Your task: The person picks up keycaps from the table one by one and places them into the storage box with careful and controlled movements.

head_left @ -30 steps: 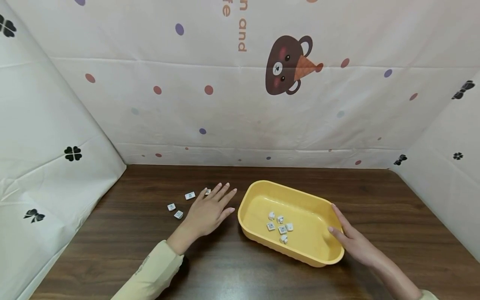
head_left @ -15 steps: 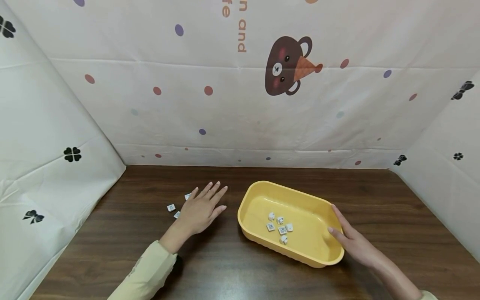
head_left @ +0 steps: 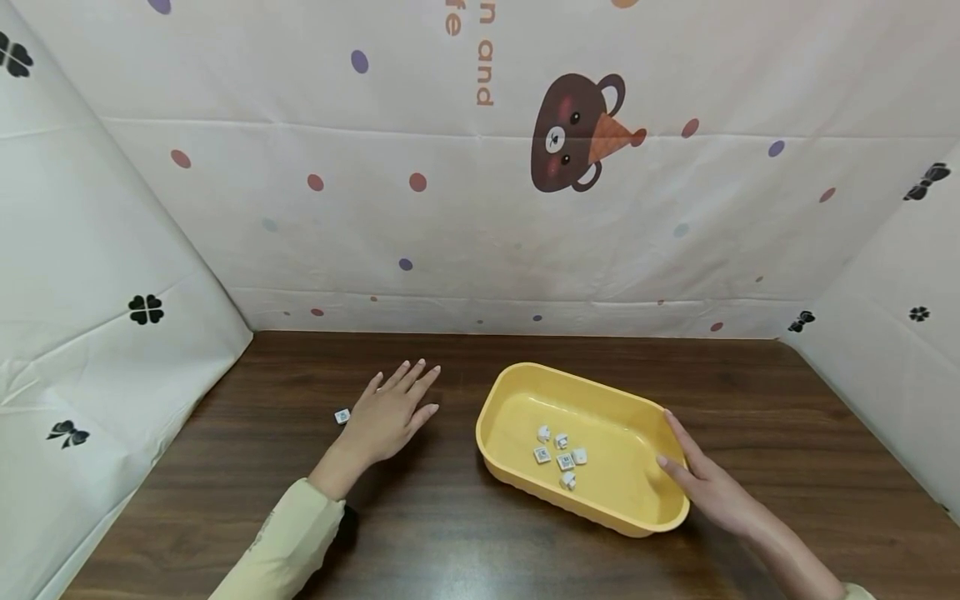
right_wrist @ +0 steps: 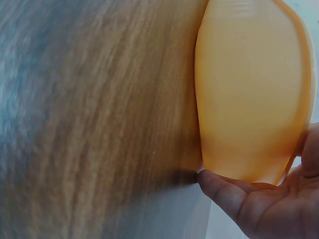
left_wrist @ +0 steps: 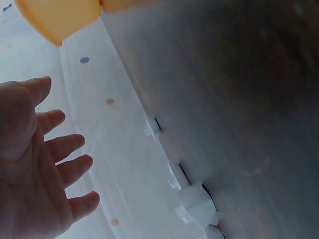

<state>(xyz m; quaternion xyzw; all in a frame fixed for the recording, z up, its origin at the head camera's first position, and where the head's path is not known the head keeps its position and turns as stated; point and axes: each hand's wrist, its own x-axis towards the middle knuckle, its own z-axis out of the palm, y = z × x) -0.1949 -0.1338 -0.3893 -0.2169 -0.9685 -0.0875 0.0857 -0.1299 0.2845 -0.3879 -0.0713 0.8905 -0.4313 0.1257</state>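
My left hand (head_left: 384, 421) hovers over the left part of the table, palm down, with fingers straight and spread. In the left wrist view nothing lies in its palm (left_wrist: 30, 164). One small white square piece (head_left: 342, 416) with a printed mark shows beside the hand. Several white pieces (left_wrist: 198, 206) stand on the table in the left wrist view, mostly hidden behind the hand in the head view. My right hand (head_left: 712, 490) grips the right end of a yellow tray (head_left: 626, 492), thumb inside the rim and fingers outside. Several similar white pieces (head_left: 565, 462) lie in the tray.
The dark wooden table (head_left: 450, 542) ends at a white printed cloth (head_left: 480, 233) hanging behind it. More white cloth (head_left: 97, 358) encloses the left side, and another sheet (head_left: 885, 367) the right.
My left hand has drifted left, away from the tray and over the loose white pieces, covering more of them. The right hand and the tray have stayed in place.
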